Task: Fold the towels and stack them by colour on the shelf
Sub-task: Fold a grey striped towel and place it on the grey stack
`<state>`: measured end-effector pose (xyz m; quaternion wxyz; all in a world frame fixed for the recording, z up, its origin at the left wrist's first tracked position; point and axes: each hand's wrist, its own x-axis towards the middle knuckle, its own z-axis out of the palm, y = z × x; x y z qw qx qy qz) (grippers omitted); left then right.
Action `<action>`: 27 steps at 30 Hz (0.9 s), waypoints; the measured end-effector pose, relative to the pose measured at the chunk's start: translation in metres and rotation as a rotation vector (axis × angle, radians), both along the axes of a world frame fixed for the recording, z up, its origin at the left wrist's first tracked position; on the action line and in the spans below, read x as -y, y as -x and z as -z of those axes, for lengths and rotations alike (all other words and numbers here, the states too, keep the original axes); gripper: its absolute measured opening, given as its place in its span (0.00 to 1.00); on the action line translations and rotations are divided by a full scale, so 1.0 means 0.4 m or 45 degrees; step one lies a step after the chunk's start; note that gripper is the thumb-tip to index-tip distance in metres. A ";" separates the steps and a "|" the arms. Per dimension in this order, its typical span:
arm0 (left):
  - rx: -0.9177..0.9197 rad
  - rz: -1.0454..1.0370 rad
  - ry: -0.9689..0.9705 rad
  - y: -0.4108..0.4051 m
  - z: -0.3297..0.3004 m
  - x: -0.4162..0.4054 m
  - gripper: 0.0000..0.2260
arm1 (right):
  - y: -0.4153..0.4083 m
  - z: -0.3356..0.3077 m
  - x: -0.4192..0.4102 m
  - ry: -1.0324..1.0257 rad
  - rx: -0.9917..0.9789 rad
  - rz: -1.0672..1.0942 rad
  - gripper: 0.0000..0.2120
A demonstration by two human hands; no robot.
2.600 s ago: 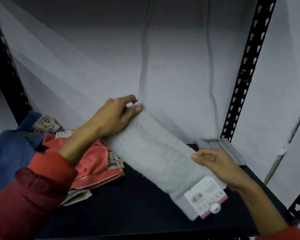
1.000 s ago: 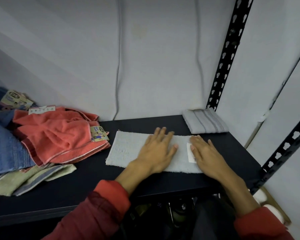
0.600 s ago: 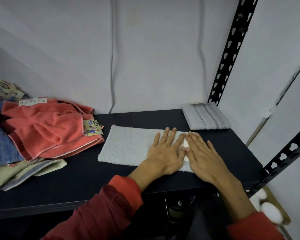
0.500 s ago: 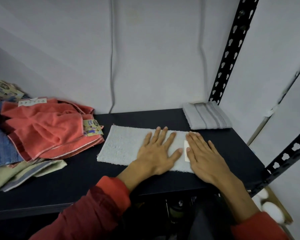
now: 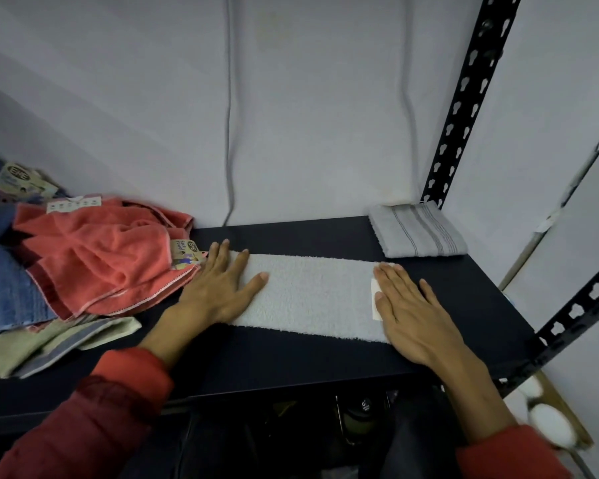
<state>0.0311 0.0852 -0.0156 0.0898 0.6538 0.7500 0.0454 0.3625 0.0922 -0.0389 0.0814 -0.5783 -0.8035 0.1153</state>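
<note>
A pale grey towel (image 5: 312, 295) lies flat as a long strip across the black shelf (image 5: 291, 357). My left hand (image 5: 222, 288) presses flat on its left end, fingers straight and spread. My right hand (image 5: 412, 312) presses flat on its right end, partly covering a white label (image 5: 375, 299). A folded grey towel with dark stripes (image 5: 417, 231) sits at the back right corner. At the left, a heap holds a coral towel (image 5: 97, 257), a blue towel (image 5: 4, 281) and a pale green towel (image 5: 49, 344), all unfolded.
A perforated black upright (image 5: 464, 108) stands at the back right, and a black rail (image 5: 578, 319) runs along the shelf's right side. The grey wall (image 5: 291, 115) closes the back. Cardboard tags (image 5: 185, 252) hang from the coral and blue towels. White round objects (image 5: 550, 426) lie below right.
My left hand has slid left along the grey towel to its left end. My right hand has stayed at the right end. Earlier I held the towel up in the air.
</note>
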 end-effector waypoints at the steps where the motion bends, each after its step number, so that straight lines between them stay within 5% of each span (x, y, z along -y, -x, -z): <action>1: -0.065 0.015 -0.076 -0.035 -0.007 -0.004 0.36 | 0.002 -0.001 0.001 0.004 0.000 -0.001 0.27; 4: -0.027 0.251 -0.222 -0.222 -0.023 -0.012 0.30 | 0.003 0.000 0.000 -0.001 -0.005 -0.001 0.26; 8: 0.018 0.584 -0.115 -0.419 0.018 -0.011 0.25 | -0.002 0.000 -0.001 0.004 0.018 -0.016 0.29; 20: -0.015 0.098 -0.038 -0.023 0.026 -0.010 0.38 | -0.011 0.001 -0.007 -0.001 0.071 -0.072 0.26; 27: 0.079 0.115 -0.063 0.019 0.020 -0.003 0.42 | -0.011 -0.009 -0.012 -0.035 0.137 -0.107 0.27</action>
